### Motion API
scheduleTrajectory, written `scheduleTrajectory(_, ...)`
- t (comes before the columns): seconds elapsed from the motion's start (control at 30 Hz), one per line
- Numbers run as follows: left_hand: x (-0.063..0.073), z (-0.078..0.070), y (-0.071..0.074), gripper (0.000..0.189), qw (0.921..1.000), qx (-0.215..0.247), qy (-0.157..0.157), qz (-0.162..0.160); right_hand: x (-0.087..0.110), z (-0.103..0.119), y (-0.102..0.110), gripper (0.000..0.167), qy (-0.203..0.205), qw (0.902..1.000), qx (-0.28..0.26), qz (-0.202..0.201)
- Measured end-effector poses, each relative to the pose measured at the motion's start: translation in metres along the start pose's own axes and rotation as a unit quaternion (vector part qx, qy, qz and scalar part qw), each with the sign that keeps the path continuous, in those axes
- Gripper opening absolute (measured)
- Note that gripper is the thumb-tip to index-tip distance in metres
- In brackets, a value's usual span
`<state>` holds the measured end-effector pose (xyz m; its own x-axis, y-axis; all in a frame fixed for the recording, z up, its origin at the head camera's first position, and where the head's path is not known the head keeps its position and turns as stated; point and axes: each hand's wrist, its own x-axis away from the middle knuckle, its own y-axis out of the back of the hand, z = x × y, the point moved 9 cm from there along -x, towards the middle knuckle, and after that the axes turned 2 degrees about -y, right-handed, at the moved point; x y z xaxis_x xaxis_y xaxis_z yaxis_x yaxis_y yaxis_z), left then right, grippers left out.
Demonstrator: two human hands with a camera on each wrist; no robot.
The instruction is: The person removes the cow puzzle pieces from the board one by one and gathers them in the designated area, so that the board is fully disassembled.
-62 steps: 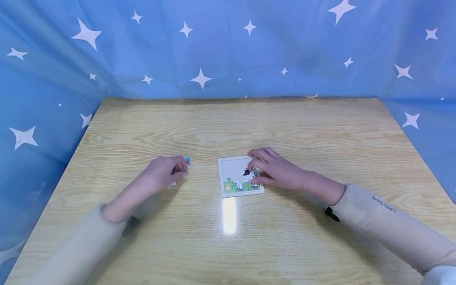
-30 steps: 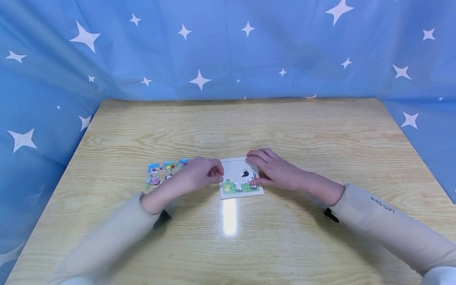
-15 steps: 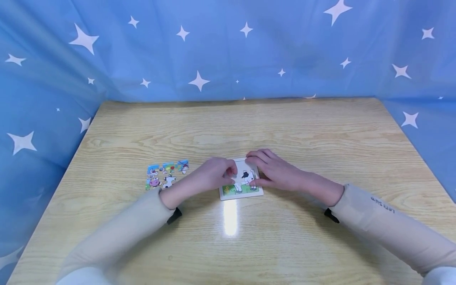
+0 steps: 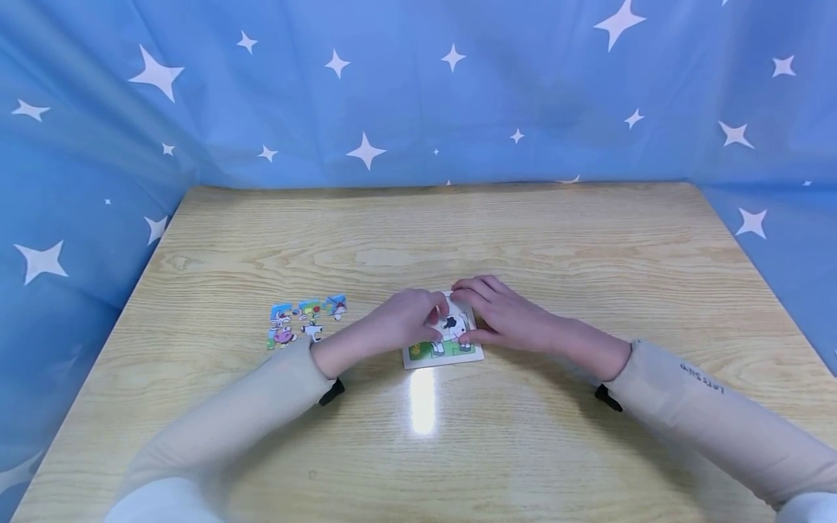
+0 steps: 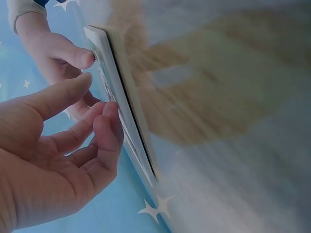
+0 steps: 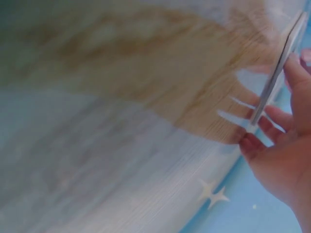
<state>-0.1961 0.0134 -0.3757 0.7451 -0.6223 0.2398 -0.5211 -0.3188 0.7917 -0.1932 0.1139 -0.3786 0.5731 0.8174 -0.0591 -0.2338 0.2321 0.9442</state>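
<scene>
A square jigsaw tray (image 4: 413, 363) lies mid-table, with cow and grass pieces fitted along its near side. My right hand (image 4: 506, 316) holds the tray at its right side, thumb on the face and fingertips at the far edge; the right wrist view shows this hand (image 6: 282, 131) at the tray's edge (image 6: 272, 82). Over the tray's left part, my left hand (image 4: 405, 319) has curled fingers, fingertips close to its face. In the left wrist view the left hand's (image 5: 73, 141) thumb stands apart from the fingers; I cannot tell whether a piece is between them.
Several loose jigsaw pieces lie left of the tray, among them a cow-head piece (image 4: 282, 333), a black-and-white piece (image 4: 312, 331) and a windmill piece (image 4: 336, 305). The wooden table (image 4: 556, 436) ends at a blue star-patterned curtain (image 4: 418, 94).
My left hand has moved right from the loose pieces to over the tray, which uncovers those pieces. The right hand stays at the tray's right side.
</scene>
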Motion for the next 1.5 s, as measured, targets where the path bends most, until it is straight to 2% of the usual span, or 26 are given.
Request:
scheduleTrajectory(0.27, -0.003, 0.0, -0.003, 0.043, 0.9997, -0.02, -0.003, 0.014, 0.0, 0.0, -0.001, 0.064, -0.001, 1.0, -0.003, 0.008)
scheduleTrajectory(0.5, -0.003, 0.0, -0.004, 0.045, 0.9997, -0.017, -0.005, 0.016, 0.002, -0.004, -0.001, 0.067, -0.018, 0.9995, -0.02, 0.017)
scheduleTrajectory(0.7, -0.005, 0.002, -0.004, 0.045, 0.9998, -0.009, 0.0, 0.02, 0.005, -0.006, 0.0, 0.07, -0.028, 0.9991, -0.033, 0.001)
scheduleTrajectory(0.9, -0.009, 0.005, -0.005, 0.045, 0.9991, 0.03, 0.01, 0.027, 0.006, -0.003, 0.002, 0.069, -0.018, 0.9996, -0.011, -0.017)
scheduleTrajectory(1.13, -0.013, 0.007, -0.007, 0.044, 0.998, 0.046, 0.026, 0.035, 0.004, -0.004, 0.001, 0.072, -0.023, 0.9997, -0.008, -0.003)
scheduleTrajectory(1.5, -0.016, 0.008, -0.006, 0.037, 0.9952, 0.089, 0.036, 0.02, 0.002, -0.003, 0.002, 0.072, -0.021, 0.9997, -0.011, -0.006)
